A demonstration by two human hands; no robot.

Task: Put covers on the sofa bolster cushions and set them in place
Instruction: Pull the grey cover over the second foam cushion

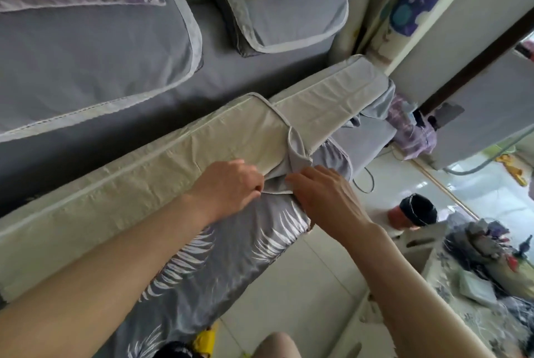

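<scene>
No legible text, label, brand, number or sign appears anywhere in the view. The panel [416,2] at upper right carries only a purple and teal cartoon figure, without lettering. The fabrics show printed patterns only.

Pretty soft, even daylight overall, nothing harsh, and it seems to come in from the far right of the right hand [323,195], where the glossy floor tiles [488,190] are blown out with white glare. Shadows are weak, just a darker band on the sofa seat [86,137] up past the left hand [231,187]. Whole thing's a bit mushy and compressed, and the wide lens bends straight lines hard near the edges.
</scene>
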